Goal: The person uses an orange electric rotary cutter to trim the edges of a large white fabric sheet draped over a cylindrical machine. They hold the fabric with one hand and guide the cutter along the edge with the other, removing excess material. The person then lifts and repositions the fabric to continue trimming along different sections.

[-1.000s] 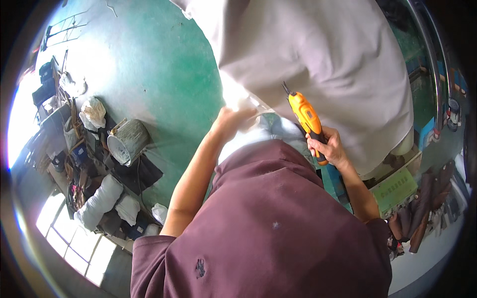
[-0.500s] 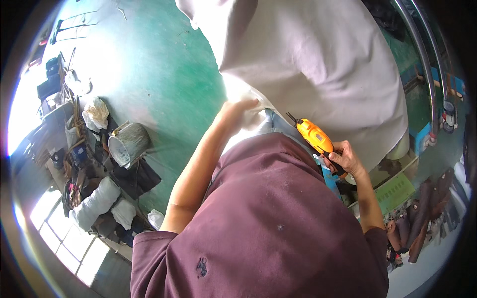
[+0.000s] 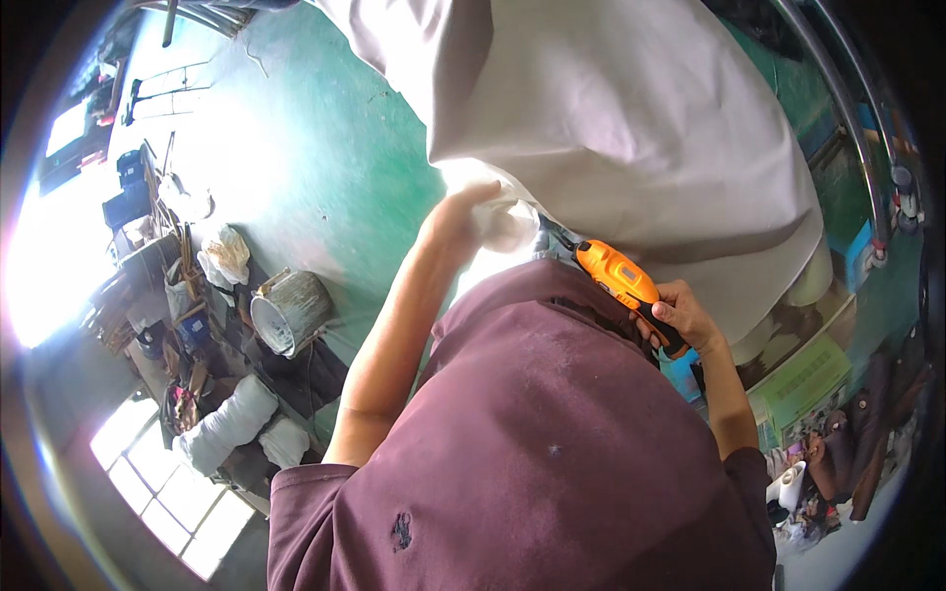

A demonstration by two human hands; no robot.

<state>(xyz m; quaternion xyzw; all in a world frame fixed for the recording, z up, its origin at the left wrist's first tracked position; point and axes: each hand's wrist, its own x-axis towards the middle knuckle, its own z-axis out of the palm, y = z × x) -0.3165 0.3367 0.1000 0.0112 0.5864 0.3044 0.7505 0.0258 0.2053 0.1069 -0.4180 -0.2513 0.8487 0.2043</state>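
Note:
A large off-white sheet of smooth, leather-like material hangs in folds before me and spreads to the right. My left hand is closed on its near edge, where the strip by the fingers is bright and overexposed. My right hand wraps round the black grip of orange cordless electric scissors. Their dark tip points up and left and lies at the edge of the sheet, a short way right of my left hand. Whether the blades touch the material I cannot tell.
On the green floor at the left lie a grey bucket on its side, a white roll and piled bags. Curved metal tubes rise at the right. Brown rolls and a green panel sit lower right.
The electric scissors have come slightly down and left, so their tip now meets the sheet's edge. My left hand keeps hold of the sheet. The whole view has shifted a little.

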